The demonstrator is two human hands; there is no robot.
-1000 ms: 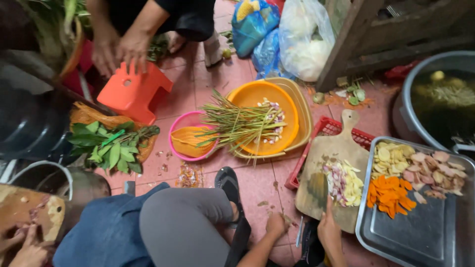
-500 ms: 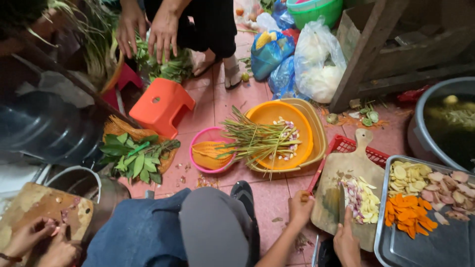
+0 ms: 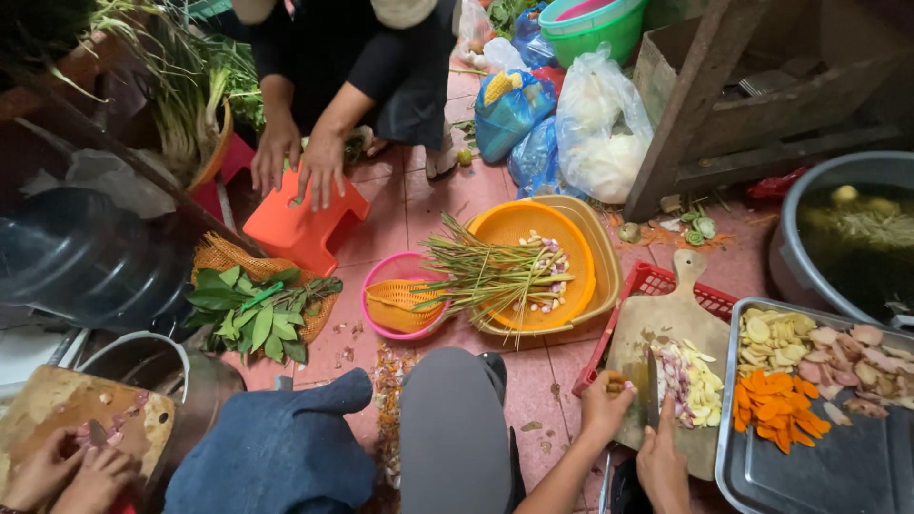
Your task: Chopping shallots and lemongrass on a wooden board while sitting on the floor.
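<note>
My left hand [image 3: 605, 405] is closed round the handle of a knife [image 3: 651, 388], blade edge down on the wooden cutting board [image 3: 672, 328]; my right hand [image 3: 664, 464] is mostly open, one finger stretched forward to touch the chopped shallot and garlic pile [image 3: 693, 383] just ahead of it. Those pieces look light, wet and slippery, likely to scatter, so best pinched or scraped with the blade; the knife is stiff and taken by the handle only. Right of my hands a metal tray [image 3: 847, 471] holds orange slices, pale slices and pinkish bits in separate heaps. The board rests on a red crate [image 3: 657, 280]. Further ahead-left, an orange basin [image 3: 533, 233] carries lemongrass stalks [image 3: 481, 271] and cloves, and a pink bowl [image 3: 373, 309] holds an orange strainer. Far right, a grey tub [image 3: 809, 200] of dark water has pale pieces floating in it.
</note>
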